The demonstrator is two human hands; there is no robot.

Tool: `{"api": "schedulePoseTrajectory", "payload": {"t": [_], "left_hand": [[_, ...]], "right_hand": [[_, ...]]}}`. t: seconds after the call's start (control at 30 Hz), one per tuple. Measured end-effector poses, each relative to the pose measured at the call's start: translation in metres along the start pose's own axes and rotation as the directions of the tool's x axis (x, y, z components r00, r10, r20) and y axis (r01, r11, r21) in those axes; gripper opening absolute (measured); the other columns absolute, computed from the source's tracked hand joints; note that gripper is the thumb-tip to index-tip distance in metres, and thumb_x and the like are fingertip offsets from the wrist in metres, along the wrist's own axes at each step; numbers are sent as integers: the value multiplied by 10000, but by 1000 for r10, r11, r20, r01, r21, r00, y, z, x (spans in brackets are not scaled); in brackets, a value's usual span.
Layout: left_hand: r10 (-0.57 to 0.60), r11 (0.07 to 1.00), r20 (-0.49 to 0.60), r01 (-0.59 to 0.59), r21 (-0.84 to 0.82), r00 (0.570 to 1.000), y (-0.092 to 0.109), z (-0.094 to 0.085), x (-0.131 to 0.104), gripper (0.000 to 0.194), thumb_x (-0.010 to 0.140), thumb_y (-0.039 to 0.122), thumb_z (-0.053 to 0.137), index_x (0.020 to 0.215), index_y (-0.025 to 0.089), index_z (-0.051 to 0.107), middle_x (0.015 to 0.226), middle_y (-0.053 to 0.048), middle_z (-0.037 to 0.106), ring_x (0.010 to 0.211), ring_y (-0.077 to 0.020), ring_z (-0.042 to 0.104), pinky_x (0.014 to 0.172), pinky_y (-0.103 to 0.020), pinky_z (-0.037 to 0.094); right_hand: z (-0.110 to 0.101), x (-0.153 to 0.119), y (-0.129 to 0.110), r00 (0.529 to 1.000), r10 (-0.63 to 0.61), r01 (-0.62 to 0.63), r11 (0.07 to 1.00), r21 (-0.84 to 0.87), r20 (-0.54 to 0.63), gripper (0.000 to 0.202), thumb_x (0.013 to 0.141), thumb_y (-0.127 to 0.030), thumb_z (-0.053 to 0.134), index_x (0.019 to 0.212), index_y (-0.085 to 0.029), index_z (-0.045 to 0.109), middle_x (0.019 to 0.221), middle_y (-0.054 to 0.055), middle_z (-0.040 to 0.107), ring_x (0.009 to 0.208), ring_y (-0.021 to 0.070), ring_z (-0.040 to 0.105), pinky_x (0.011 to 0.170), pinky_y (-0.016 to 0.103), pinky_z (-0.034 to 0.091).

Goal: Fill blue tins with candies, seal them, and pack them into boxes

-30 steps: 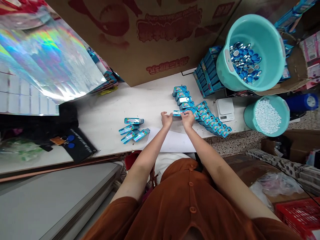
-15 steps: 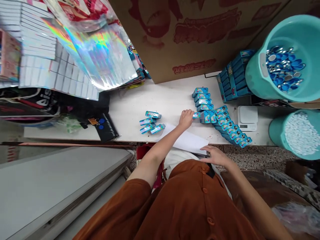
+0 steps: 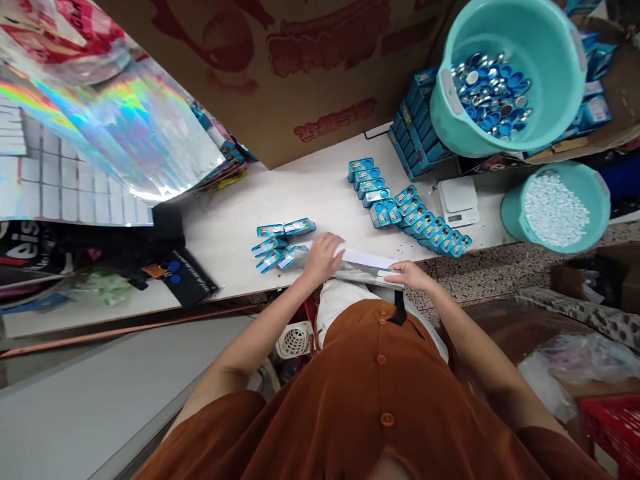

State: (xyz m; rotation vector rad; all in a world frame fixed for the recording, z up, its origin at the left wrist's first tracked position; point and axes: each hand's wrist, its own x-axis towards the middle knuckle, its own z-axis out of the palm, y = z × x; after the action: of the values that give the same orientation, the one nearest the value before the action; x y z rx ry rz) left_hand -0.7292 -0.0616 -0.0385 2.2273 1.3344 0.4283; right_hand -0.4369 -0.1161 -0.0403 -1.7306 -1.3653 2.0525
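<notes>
My right hand (image 3: 413,276) is closed on the right end of a white sheet (image 3: 367,259) with a clear, shiny plastic layer along its near side. The sheet lies at the table's front edge, just before my lap. My left hand (image 3: 324,259) is over the sheet's left end, its fingers bent and smeared by motion, so whether it grips anything is unclear. Left of it is a loose group of small blue boxes (image 3: 270,231). Beyond the sheet, more blue boxes (image 3: 375,185) stand in a row that bends toward the front right (image 3: 435,230).
A small white scale (image 3: 459,200) sits right of the boxes. Turquoise buckets hold blue-and-silver pieces (image 3: 493,93) and white pellets (image 3: 555,207). A large cardboard box (image 3: 300,80) stands behind. At left lie a black pouch (image 3: 187,277) and holographic sheets (image 3: 140,127).
My left hand has moved left and toward me, from a blue box to the sheet. The left group has one more box. My right hand has closed on the sheet's edge; the view has shifted right.
</notes>
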Motion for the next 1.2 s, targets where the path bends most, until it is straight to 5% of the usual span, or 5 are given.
{"api": "schedulePoseTrajectory", "payload": {"t": [0.17, 0.37, 0.6, 0.9, 1.2], "left_hand": [[295, 932, 203, -233, -278, 934, 47, 29, -16, 383, 877, 384, 549, 1209, 193, 542, 1200, -117, 604, 1202, -258, 488, 1007, -427, 383], [-34, 864, 389, 223, -452, 921, 55, 37, -7, 425, 761, 385, 679, 1124, 178, 598, 975, -59, 663, 873, -195, 614, 775, -307, 468], [-69, 600, 501, 437, -670, 863, 59, -22, 11, 347, 805, 468, 594, 964, 159, 599, 911, -15, 636, 849, -153, 566, 777, -260, 442], [-366, 255, 433, 537, -804, 823, 55, -80, -9, 426, 742, 452, 689, 1042, 195, 530, 986, -16, 643, 822, -157, 605, 756, -267, 470], [-169, 961, -247, 103, -258, 954, 80, -102, -8, 546, 741, 371, 692, 1216, 206, 480, 1307, -122, 515, 1253, -273, 446, 1047, -453, 345]], "right_hand": [[-8, 8, -16, 986, 15, -36, 992, 125, 165, 522, 520, -488, 798, 881, -116, 734, 732, 0, 676, 619, 117, 532, 587, 233, 385], [-10, 12, -23, 994, 16, -32, 986, 161, 104, 528, 486, -453, 829, 873, -112, 719, 676, -3, 659, 559, 94, 512, 542, 216, 364], [-18, 9, -38, 942, -175, 264, 913, 311, -287, 626, 776, -699, 489, 1035, -162, 680, 899, 52, 711, 807, 171, 629, 761, 292, 466], [-24, -24, -87, 925, -368, 374, 925, 59, -94, 480, 657, -495, 748, 993, -154, 720, 916, 50, 736, 839, 204, 659, 754, 285, 492], [-21, -50, -112, 879, -476, 476, 879, 9, -15, 450, 756, -533, 627, 936, -135, 736, 815, 22, 690, 750, 157, 598, 685, 251, 448]]}}
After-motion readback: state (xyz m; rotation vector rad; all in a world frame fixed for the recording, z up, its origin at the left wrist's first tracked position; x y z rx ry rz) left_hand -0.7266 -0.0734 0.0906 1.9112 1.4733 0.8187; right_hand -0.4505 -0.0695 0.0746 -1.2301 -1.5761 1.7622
